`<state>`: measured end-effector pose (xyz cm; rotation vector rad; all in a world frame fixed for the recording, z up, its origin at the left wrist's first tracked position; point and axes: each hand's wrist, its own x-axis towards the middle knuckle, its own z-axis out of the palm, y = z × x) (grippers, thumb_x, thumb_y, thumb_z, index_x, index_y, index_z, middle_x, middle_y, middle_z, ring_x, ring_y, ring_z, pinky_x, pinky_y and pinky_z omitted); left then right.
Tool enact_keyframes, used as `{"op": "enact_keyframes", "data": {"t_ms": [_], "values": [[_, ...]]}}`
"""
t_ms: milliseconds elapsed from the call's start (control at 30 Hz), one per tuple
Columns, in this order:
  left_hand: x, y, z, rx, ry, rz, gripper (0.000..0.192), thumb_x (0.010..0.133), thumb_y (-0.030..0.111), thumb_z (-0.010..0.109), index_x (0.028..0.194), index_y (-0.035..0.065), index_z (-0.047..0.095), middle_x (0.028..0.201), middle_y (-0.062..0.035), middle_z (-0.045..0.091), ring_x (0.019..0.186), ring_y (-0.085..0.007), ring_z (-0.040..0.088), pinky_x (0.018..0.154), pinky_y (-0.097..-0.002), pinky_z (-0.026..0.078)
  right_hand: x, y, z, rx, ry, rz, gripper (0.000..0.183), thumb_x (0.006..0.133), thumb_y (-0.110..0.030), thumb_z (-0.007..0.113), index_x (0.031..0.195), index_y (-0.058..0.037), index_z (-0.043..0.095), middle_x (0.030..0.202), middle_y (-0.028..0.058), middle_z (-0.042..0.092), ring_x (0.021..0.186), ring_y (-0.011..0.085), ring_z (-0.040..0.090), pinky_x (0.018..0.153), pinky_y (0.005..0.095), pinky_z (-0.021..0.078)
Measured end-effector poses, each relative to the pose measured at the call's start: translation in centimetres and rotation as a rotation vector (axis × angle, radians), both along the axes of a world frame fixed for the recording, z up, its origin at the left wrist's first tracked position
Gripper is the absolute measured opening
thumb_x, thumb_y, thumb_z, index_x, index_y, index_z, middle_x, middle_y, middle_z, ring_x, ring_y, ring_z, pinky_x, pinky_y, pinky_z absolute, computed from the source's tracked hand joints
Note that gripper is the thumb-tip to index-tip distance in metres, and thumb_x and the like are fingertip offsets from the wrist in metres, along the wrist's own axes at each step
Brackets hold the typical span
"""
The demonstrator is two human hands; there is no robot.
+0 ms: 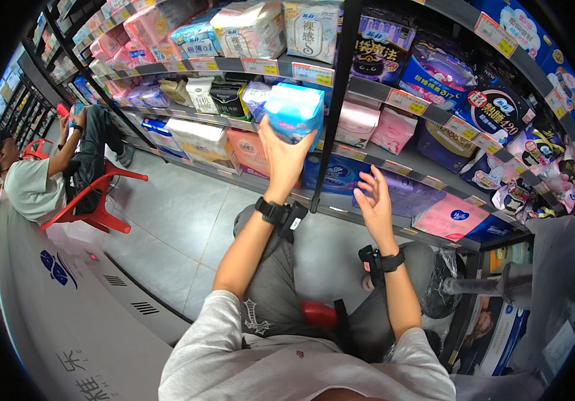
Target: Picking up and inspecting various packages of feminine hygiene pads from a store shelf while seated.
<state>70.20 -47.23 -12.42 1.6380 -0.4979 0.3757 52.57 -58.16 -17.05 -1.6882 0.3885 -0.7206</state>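
Observation:
My left hand [286,155] is closed around the lower part of a blue plastic-wrapped package of sanitary pads [295,111], raised before the middle shelf. A purple package [255,97] stands just behind it, partly covered. My right hand [376,198] hangs in front of the lower shelves with its fingers spread and nothing in it. Behind that hand lie large purple packages [407,190] on the bottom shelf. Both wrists carry black straps with small devices.
Store shelving [337,100] with several rows of packages spans the front. At left a person [37,185] sits on a red plastic chair [92,200]. A white cabinet [67,321] stands at lower left. A plastic-covered round base [443,285] is at my right.

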Motion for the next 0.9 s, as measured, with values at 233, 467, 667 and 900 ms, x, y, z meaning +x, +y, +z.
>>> {"op": "enact_keyframes", "data": {"t_ms": [233, 467, 667, 900], "values": [[3.6, -4.2, -2.5, 0.162, -0.019, -0.009, 0.084, 0.064, 0.030, 0.076, 0.125, -0.0077, 0.032, 0.115, -0.0241, 0.046, 0.110, -0.0346, 0.044, 0.095, -0.0384, 0.034, -3.4, -1.7, 0.5, -0.006, 0.016, -0.018, 0.064, 0.081, -0.009, 0.062, 0.135, -0.0065, 0.029, 0.120, 0.0149, 0.050, 0.104, 0.0207, 0.051, 0.081, 0.0298, 0.0460], [4.2, -6.3, -3.7, 0.248, -0.053, 0.079, 0.087, 0.067, 0.031, 0.075, 0.127, -0.0099, 0.027, 0.116, -0.0278, 0.040, 0.109, -0.0397, 0.041, 0.094, -0.0406, 0.035, -4.8, -2.5, 1.1, 0.056, 0.004, -0.039, 0.062, 0.080, -0.007, 0.061, 0.135, -0.0059, 0.030, 0.121, 0.0145, 0.048, 0.104, 0.0208, 0.050, 0.081, 0.0297, 0.0460], [4.0, -3.9, -3.0, 0.233, -0.219, 0.177, 0.070, 0.068, 0.024, 0.073, 0.120, -0.0081, 0.038, 0.111, -0.0217, 0.044, 0.105, -0.0336, 0.044, 0.093, -0.0386, 0.035, -4.5, -2.4, 0.6, 0.011, 0.033, -0.024, 0.062, 0.080, -0.007, 0.061, 0.134, -0.0054, 0.031, 0.120, 0.0152, 0.049, 0.103, 0.0214, 0.051, 0.081, 0.0310, 0.0466], [8.1, -0.6, -1.4, 0.292, -0.275, 0.360, 0.083, 0.063, 0.035, 0.079, 0.125, 0.0000, 0.036, 0.118, -0.0251, 0.038, 0.110, -0.0379, 0.039, 0.095, -0.0408, 0.032, -4.0, -1.9, 0.8, -0.028, 0.040, -0.017, 0.061, 0.079, -0.008, 0.062, 0.133, -0.0058, 0.032, 0.119, 0.0160, 0.050, 0.101, 0.0214, 0.052, 0.079, 0.0312, 0.0472]]}}
